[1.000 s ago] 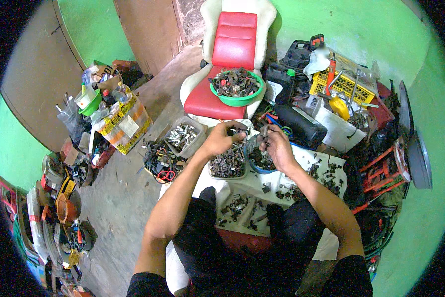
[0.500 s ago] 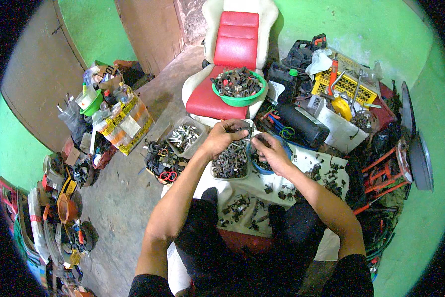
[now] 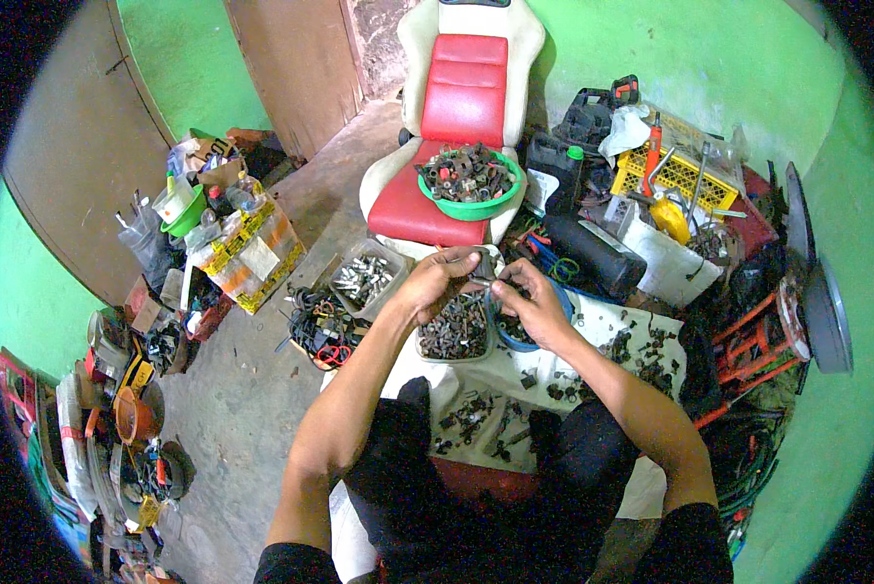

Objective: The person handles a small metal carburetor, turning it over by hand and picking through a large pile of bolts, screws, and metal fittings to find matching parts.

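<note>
My left hand [image 3: 433, 284] is closed on a small dark part [image 3: 485, 263], thumb on top. Close against it, my right hand [image 3: 534, 310] pinches a thin metallic piece [image 3: 481, 281] between thumb and fingertips. The two pieces meet or nearly meet; which, I cannot tell. Both hands are above a clear box [image 3: 447, 361] full of small dark metal parts and a blue bowl [image 3: 523, 346], whose contents are partly hidden by my right hand. Left of them, another clear box [image 3: 398, 255] holds silvery cylindrical pieces.
Small dark parts [image 3: 656, 365] lie scattered over a white cloth [image 3: 593, 319]. Beyond, a green basin [image 3: 471, 210] heaped with parts sits on a red and white seat [image 3: 398, 216]. Cables [image 3: 322, 326] lie at left. A yellow crate [image 3: 695, 177] and orange metal stand [image 3: 748, 341] occupy the right.
The dark part in my left hand has turned and shows more plainly above the fingers. My right fingertips have shifted slightly left and down. The whole view has tilted a little.
</note>
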